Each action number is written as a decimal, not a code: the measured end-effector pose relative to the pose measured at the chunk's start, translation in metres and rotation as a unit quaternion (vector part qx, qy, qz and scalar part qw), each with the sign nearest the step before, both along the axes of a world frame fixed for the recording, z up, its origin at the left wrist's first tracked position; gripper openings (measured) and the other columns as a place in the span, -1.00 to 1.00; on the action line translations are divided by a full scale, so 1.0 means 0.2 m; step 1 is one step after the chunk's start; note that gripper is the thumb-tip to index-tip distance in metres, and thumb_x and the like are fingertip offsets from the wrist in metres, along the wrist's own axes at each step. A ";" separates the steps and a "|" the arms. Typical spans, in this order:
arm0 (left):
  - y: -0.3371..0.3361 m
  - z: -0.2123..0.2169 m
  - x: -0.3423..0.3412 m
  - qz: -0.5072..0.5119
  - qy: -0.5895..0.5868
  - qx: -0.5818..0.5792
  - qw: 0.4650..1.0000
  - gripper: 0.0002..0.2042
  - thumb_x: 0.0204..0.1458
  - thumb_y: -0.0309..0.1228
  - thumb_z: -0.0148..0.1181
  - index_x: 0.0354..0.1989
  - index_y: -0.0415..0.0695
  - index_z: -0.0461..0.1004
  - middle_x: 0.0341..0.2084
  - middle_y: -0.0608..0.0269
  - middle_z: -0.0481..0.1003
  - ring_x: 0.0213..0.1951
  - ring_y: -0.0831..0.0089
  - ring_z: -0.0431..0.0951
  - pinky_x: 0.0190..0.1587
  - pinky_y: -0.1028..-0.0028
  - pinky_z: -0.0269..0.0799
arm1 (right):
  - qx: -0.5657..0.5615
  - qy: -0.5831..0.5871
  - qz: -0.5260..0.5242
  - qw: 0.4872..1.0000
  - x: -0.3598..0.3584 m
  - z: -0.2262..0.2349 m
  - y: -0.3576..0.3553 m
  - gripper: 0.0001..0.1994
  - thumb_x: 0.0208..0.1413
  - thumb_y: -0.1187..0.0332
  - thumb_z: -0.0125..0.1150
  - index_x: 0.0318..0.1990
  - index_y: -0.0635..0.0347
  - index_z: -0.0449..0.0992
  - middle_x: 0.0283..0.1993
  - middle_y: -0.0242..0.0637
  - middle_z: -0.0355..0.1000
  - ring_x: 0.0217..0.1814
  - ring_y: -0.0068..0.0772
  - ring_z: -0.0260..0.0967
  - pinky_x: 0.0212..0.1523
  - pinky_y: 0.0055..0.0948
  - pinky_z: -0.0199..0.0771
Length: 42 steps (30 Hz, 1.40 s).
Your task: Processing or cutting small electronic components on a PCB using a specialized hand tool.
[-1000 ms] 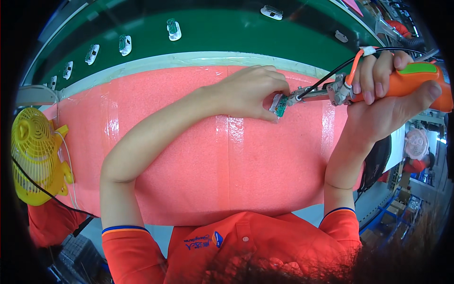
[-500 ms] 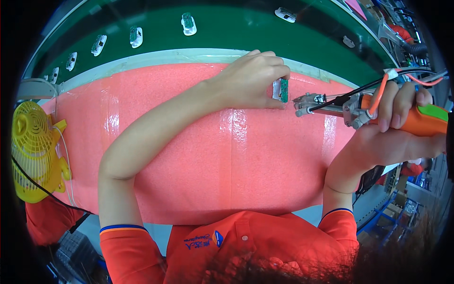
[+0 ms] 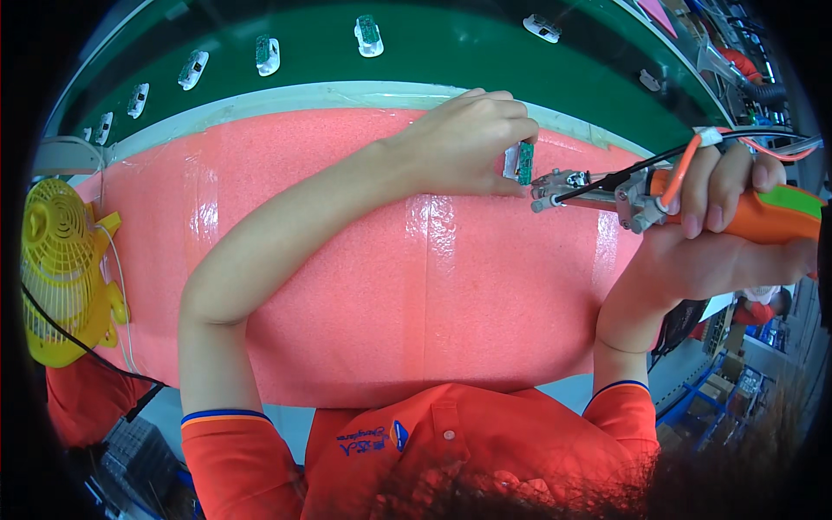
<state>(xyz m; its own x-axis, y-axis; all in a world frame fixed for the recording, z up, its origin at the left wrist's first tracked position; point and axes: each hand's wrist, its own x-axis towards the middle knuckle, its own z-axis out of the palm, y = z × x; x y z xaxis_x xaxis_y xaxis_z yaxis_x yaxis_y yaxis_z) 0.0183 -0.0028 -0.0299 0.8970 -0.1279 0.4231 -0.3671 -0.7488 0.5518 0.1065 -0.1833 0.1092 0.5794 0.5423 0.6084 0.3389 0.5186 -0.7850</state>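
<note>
My left hand [image 3: 468, 143] pinches a small green circuit board in a white holder [image 3: 520, 162], holding it upright just above the far edge of the pink foam mat [image 3: 347, 260]. My right hand [image 3: 719, 225] grips an orange electric screwdriver [image 3: 763, 212] lying sideways; its metal tip [image 3: 546, 186] points left and sits just right of the board, a little apart from it. A black cable and an orange cable run from the tool past my fingers.
A green conveyor belt [image 3: 451, 52] runs along the far side, carrying several small white parts [image 3: 368, 35]. A yellow desk fan [image 3: 61, 269] stands at the mat's left end. Another person in orange [image 3: 763, 303] is at the far right.
My left hand has lifted the board away from the mat toward the belt edge. The screwdriver has swung off the board, down and to the right, and now lies level.
</note>
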 end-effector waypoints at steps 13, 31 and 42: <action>0.13 0.01 0.06 0.154 -0.122 0.093 0.976 -0.54 -0.07 -0.29 0.49 -0.05 -0.28 0.51 -0.11 0.03 0.54 0.00 0.06 0.51 0.07 0.18 0.49 | 0.078 0.045 0.041 0.995 0.10 0.01 -0.10 -0.10 0.15 -0.61 -0.23 0.00 0.13 0.57 -0.60 -0.48 0.24 -0.71 -0.56 0.10 -0.69 -0.53 0.25; -0.04 0.02 -0.02 -0.116 0.083 -0.081 0.986 -0.47 -0.16 -0.20 0.56 -0.05 -0.27 0.58 -0.16 0.00 0.57 0.01 0.09 0.53 0.17 0.21 0.44 | 0.056 -0.003 0.037 0.998 0.12 0.01 -0.09 -0.11 0.21 -0.57 -0.30 -0.04 0.17 0.53 -0.62 -0.45 0.22 -0.74 -0.58 0.12 -0.70 -0.54 0.27; -0.06 0.01 -0.03 -0.109 0.097 -0.081 0.986 -0.46 -0.21 -0.23 0.57 -0.07 -0.27 0.58 -0.20 0.03 0.55 -0.03 0.09 0.54 0.11 0.20 0.46 | 0.031 -0.002 0.034 0.999 0.09 -0.01 -0.06 -0.11 0.19 -0.59 -0.28 -0.07 0.19 0.50 -0.64 -0.45 0.23 -0.73 -0.57 0.18 -0.68 -0.52 0.32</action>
